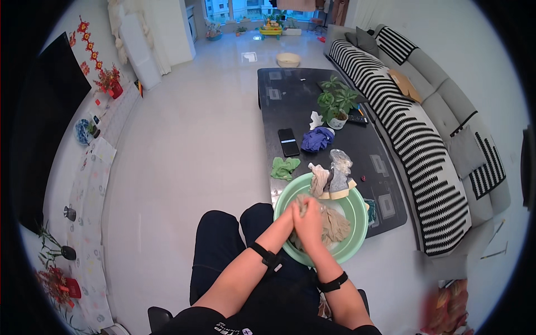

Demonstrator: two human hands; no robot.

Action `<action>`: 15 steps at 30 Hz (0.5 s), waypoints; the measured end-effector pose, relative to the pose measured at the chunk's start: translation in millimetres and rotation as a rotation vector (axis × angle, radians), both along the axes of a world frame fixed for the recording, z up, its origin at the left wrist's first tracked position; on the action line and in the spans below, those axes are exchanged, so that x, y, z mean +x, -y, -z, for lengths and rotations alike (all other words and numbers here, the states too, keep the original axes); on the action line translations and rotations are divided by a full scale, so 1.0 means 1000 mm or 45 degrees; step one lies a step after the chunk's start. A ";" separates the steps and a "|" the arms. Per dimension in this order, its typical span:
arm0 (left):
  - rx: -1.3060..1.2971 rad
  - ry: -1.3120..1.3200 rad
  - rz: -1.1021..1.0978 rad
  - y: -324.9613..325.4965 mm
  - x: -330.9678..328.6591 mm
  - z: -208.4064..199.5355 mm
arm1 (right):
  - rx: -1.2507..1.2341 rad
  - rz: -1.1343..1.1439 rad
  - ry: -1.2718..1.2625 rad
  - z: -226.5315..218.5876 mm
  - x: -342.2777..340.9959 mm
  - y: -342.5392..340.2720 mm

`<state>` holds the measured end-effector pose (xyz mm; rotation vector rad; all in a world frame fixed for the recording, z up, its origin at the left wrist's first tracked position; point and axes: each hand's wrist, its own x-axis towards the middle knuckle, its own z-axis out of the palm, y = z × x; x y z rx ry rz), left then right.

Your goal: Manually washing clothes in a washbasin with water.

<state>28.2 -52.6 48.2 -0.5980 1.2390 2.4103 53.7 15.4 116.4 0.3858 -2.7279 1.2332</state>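
Observation:
Both my hands are closed together over a light green basin (362,216) in front of my knees. My left hand (291,216) and my right hand (309,224) grip a bunched beige cloth (302,203), pressed between them. More of the beige fabric (336,225) lies crumpled inside the basin; I cannot tell whether it is one piece with the part in my hands. Across the basin's far rim rest a pale pinkish cloth (319,180) and a grey item with cream edges (338,182).
Beyond the basin, a dark coffee table (279,106) bears a green cloth (285,167), a phone (288,142), a purple cloth (317,139), a clear plastic bag (341,160) and a potted plant (336,120). A grey sofa (446,106) runs along the right.

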 end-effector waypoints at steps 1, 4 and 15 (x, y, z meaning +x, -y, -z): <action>0.091 -0.022 -0.014 0.002 -0.001 0.016 | 0.010 0.014 0.046 -0.003 0.003 0.003; 0.269 -0.044 -0.030 0.001 -0.001 0.017 | 0.069 0.121 0.220 0.013 -0.016 -0.003; -0.180 -0.366 0.060 0.012 -0.014 0.059 | -0.164 0.174 -0.084 0.007 -0.007 -0.001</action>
